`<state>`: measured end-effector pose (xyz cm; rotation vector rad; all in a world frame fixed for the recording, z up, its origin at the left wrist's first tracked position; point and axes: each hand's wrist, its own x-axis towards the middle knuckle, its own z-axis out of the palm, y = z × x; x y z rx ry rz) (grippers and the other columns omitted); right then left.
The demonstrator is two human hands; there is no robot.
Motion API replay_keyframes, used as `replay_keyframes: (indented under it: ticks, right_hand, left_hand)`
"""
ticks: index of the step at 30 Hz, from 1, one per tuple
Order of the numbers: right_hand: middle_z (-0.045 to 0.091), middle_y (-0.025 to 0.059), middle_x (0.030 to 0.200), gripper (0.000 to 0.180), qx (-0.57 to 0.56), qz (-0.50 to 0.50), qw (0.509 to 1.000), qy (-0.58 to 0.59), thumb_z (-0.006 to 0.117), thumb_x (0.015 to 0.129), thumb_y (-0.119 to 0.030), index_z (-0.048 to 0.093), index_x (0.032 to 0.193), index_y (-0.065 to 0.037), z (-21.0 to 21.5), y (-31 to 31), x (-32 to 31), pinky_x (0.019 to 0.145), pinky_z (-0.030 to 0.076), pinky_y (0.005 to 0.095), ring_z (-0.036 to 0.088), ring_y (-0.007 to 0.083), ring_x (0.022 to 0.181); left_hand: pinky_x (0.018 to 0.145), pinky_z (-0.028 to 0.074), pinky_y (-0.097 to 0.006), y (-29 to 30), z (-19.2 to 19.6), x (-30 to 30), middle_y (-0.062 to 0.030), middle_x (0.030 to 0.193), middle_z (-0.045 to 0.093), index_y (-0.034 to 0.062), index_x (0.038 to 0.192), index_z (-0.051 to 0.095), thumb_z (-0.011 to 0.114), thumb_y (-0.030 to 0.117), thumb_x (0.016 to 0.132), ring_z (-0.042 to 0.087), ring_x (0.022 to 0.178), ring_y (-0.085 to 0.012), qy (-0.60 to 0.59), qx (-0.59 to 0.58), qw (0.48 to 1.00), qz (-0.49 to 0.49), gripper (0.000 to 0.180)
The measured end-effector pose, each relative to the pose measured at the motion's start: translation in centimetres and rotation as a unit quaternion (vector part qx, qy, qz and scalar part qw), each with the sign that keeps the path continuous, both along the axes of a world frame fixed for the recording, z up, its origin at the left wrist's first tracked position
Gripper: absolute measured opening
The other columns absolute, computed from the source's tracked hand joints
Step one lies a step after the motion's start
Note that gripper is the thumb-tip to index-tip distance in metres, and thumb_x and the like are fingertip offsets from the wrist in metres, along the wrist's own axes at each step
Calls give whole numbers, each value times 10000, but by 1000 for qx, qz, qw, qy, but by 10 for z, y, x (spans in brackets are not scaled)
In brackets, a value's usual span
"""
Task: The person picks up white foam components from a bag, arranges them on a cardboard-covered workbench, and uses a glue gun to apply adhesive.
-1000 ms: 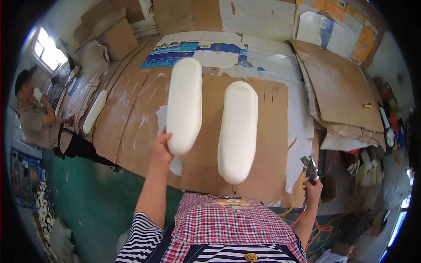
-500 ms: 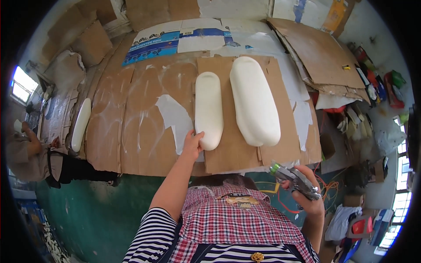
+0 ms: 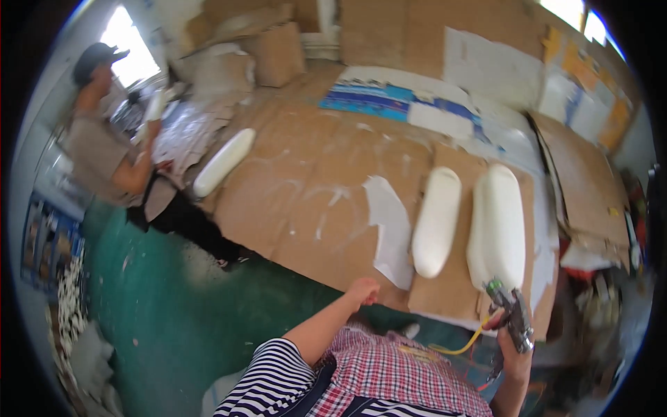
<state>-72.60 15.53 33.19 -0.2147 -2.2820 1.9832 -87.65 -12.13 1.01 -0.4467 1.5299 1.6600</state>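
Observation:
My right hand point(image 3: 513, 342) is wrapped round the handle of a spray gun point(image 3: 515, 316), dark and silvery with a green tip. A yellow hose point(image 3: 462, 349) hangs beside the gun. The gun's tip is at the near end of the larger long white moulded piece point(image 3: 499, 229). To its left lies a narrower white piece point(image 3: 436, 222); both rest on cardboard. My left hand point(image 3: 363, 292) is at the table's near edge, left of the narrower piece and apart from it. Its fingers are curled in, slightly blurred, with nothing visible in them.
Cardboard sheets point(image 3: 313, 201) cover the table, with a torn white sheet point(image 3: 389, 229) on them. A third white piece point(image 3: 226, 161) lies at the left edge. Beside it a person point(image 3: 114, 153) in a cap holds a white object. Stacked cardboard point(image 3: 583, 187) stands at right.
My left hand has let go of the narrower white piece and drawn back. My right hand has raised the spray gun toward the larger piece. The view has swung left, showing more of the other person.

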Motion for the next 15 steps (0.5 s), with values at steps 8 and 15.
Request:
replay_keyframes:
  ticks: [8, 15]
  right_hand:
    - [559, 78, 973, 598, -114, 121, 986, -24, 613, 850, -85, 326, 1369, -8, -54, -38, -40, 790, 494, 298, 565, 152, 869]
    - [551, 91, 993, 561, -109, 153, 982, -33, 578, 855, -19, 340, 1363, -5, -58, -57, -51, 800, 499, 314, 558, 151, 874]
  left_hand:
    - [480, 496, -327, -146, -53, 90, -104, 695, 646, 34, 814, 656, 643, 207, 717, 617, 534, -205, 19, -359, 930, 78, 197]
    - [496, 501, -356, -215, -61, 140, -84, 870, 630, 24, 925, 624, 646, 162, 767, 610, 591, -239, -179, -374, 896, 160, 210]
